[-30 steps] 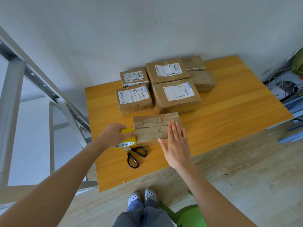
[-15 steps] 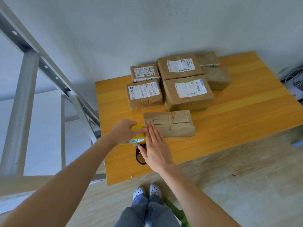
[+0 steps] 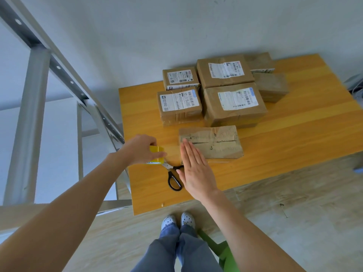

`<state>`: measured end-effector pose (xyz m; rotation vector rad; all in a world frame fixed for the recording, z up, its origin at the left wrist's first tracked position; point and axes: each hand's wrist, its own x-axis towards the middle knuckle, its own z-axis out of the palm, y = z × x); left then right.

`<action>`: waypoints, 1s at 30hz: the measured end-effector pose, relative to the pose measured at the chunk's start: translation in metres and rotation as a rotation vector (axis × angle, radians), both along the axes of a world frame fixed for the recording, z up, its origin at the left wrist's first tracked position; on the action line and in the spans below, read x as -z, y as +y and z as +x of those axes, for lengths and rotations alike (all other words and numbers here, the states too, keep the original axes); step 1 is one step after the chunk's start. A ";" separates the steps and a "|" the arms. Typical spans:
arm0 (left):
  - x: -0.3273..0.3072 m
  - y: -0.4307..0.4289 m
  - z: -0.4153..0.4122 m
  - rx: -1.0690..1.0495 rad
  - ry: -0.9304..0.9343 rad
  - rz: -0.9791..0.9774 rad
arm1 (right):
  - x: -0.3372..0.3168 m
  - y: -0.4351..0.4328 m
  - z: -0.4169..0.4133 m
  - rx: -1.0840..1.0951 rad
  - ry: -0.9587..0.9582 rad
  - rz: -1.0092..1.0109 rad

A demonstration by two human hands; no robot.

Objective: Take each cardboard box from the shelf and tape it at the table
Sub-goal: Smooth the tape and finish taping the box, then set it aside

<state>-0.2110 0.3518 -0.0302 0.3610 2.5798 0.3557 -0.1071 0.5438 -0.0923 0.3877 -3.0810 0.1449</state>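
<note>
Tape roll (image 3: 156,151), gripped in the left hand (image 3: 140,149), has been drawn left off the box (image 3: 214,143); the flat, empty right hand (image 3: 196,171) was slid after it; cutting judged next.

The left hand (image 3: 140,149) grips a yellow tape roll (image 3: 156,151). A tape strip (image 3: 171,152) runs from it to the right hand (image 3: 194,169), held flat (fingers straight) at the cardboard box (image 3: 214,143). Scissors (image 3: 173,179) lie partly under the right hand; labelled boxes (image 3: 233,101) stand beyond both hands.
</note>
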 end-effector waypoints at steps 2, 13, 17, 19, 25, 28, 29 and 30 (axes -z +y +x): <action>0.003 -0.002 0.003 -0.021 -0.020 0.073 | -0.001 -0.001 0.000 0.001 0.004 -0.003; 0.005 -0.001 0.000 0.024 -0.022 0.145 | 0.017 -0.012 0.034 -0.254 0.160 -0.162; 0.005 0.000 -0.001 0.035 -0.006 0.128 | 0.035 -0.023 0.027 -0.002 -0.061 -0.051; 0.004 0.001 -0.001 0.050 -0.005 0.115 | 0.037 -0.028 0.019 0.095 -0.131 -0.031; 0.003 0.003 -0.001 0.076 -0.029 0.091 | 0.035 -0.042 0.006 0.228 -0.255 0.013; 0.004 0.005 0.000 0.089 -0.035 0.078 | 0.023 -0.038 0.008 0.286 -0.337 0.012; 0.005 0.005 0.000 0.090 -0.039 0.081 | 0.024 -0.034 0.010 0.291 -0.354 0.005; 0.006 0.006 -0.001 0.087 -0.042 0.086 | 0.025 -0.029 0.013 0.293 -0.350 -0.029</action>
